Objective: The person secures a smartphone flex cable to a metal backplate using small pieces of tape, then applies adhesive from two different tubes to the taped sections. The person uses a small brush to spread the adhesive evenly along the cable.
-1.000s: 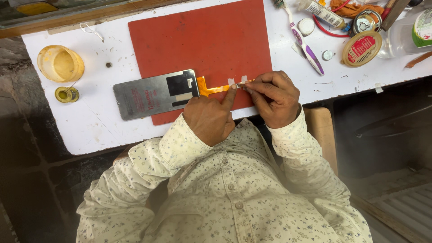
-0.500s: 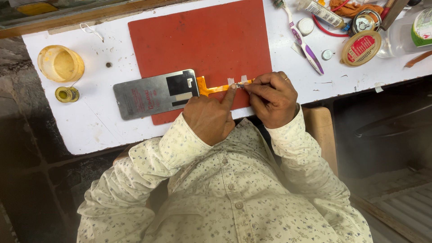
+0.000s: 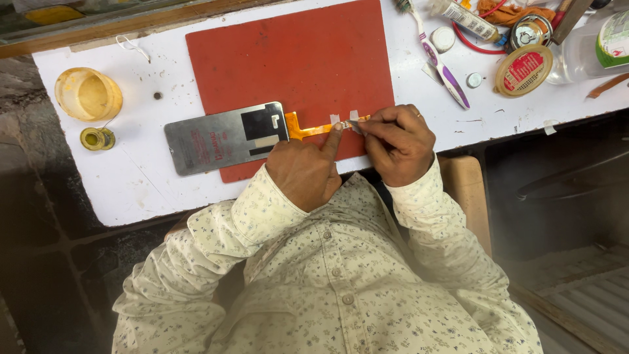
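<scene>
An orange flex ribbon runs from a grey metal panel lying across the near edge of the red mat, near the surface's near edge. The left hand presses one finger on the ribbon, other fingers curled; the right hand pinches a small tool at its end. A round red-and-cream label lid sits toward the far right corner.

White bench: red mat, toothbrush, lid.
</scene>
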Motion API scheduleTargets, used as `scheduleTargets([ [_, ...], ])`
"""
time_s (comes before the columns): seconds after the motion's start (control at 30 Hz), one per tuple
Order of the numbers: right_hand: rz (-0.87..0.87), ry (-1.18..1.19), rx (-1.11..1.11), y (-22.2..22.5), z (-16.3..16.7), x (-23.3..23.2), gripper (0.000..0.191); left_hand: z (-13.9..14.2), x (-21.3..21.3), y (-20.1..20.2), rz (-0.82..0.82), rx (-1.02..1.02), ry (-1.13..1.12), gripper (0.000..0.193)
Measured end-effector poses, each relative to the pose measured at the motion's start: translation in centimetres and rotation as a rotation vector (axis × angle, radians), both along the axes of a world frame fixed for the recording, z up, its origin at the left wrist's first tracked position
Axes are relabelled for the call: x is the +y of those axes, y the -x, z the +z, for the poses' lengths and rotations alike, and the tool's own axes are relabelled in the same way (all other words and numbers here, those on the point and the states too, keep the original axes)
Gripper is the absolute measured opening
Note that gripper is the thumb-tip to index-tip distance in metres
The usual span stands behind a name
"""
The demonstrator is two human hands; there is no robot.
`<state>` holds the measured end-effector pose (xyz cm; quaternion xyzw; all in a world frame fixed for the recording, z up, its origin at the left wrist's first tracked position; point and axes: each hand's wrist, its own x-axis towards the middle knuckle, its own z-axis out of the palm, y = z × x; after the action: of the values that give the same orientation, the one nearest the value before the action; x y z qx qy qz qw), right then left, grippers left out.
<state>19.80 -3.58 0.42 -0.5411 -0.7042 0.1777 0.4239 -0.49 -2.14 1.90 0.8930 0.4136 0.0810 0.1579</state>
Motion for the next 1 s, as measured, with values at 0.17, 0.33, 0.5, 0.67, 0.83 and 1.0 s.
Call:
scheduleTargets([
  [0.17,-0.014,-0.025,-0.042,-0.1,0.1,-0.1,0.022,0.0,0.0,0.0,-0.003,-0.011,-0.028,0.066],
  [0.33,-0.005,-0.012,0.002,-0.2,0.3,-0.1,0.022,-0.1,0.0,0.0,0.008,-0.006,-0.010,0.066],
  [0.5,-0.070,0.039,0.109,0.0,0.1,-0.2,0.017,0.0,0.0,0.0,0.000,-0.008,-0.018,0.066],
  [0.67,-0.143,0.059,0.279,-0.1,-0.3,-0.1,0.012,0.2,0.1,0.3,0.006,-0.060,-0.057,0.060],
  [0.83,-0.172,0.056,0.287,-0.3,-0.7,-0.3,0.011,0.3,0.1,0.6,0.016,-0.083,-0.073,0.059],
  [1.0,-0.175,0.056,0.296,-0.6,-1.0,-0.1,0.011,1.0,0.1,0.8,0.027,-0.100,-0.040,0.061],
])
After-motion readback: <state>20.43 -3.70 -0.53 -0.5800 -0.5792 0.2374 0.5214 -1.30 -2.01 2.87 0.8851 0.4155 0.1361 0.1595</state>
